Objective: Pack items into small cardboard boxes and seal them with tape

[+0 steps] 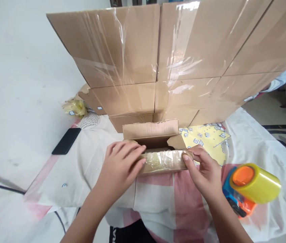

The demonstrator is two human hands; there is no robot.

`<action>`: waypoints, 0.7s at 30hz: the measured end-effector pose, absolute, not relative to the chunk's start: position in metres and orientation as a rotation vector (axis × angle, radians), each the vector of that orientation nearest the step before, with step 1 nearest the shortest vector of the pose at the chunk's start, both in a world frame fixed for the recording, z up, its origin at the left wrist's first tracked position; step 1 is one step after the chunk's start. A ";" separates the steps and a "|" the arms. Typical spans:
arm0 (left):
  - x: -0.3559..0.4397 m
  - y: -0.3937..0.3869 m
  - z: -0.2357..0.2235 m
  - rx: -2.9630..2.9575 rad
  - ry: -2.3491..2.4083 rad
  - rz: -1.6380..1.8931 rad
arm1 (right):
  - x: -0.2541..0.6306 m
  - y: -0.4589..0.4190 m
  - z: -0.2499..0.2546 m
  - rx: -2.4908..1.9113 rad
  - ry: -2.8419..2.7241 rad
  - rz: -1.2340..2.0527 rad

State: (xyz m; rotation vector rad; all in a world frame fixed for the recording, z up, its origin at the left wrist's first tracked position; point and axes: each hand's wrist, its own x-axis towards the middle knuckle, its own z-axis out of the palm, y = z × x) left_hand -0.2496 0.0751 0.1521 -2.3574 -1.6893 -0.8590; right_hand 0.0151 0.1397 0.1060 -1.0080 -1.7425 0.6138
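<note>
A small cardboard box [165, 165] lies in front of me with its top open. Its far flap [150, 130] stands up, and a side flap [176, 141] leans in on the right. Shiny tape covers the near edge. My left hand [121, 163] grips the box's left end, fingers curled over the rim. At the right near corner, my right hand [205, 168] pinches the edge between thumb and fingers. To the right of that hand rests a blue and orange tape dispenser [242, 202] with a wide yellow tape roll [261, 185] on it.
Behind the box rises a tall wall of taped cardboard boxes [130, 67]. A black phone [66, 141] and a white perforated object [89, 120] lie at left, near crumpled yellowish tape [75, 107]. A yellow patterned sheet [208, 138] lies on the pink and white cloth [155, 202].
</note>
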 end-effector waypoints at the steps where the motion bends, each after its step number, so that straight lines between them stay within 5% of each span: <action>1: -0.244 0.077 0.160 -2.408 -1.659 -0.797 | 0.016 0.137 0.107 -0.979 -1.769 0.525; 5: -0.233 0.078 0.175 -2.350 -1.541 -0.806 | 0.014 0.112 0.118 -0.847 -1.868 0.272; 8: -0.235 0.069 0.166 -2.206 -1.540 -0.928 | 0.007 0.085 0.130 -0.727 -2.013 0.390; 15: -0.235 0.022 0.134 -1.975 -2.245 -1.698 | -0.014 0.063 0.135 -0.515 -2.290 0.490; 21: -0.235 0.007 0.127 -1.820 -2.373 -2.059 | -0.021 0.074 0.137 -0.434 -2.534 0.439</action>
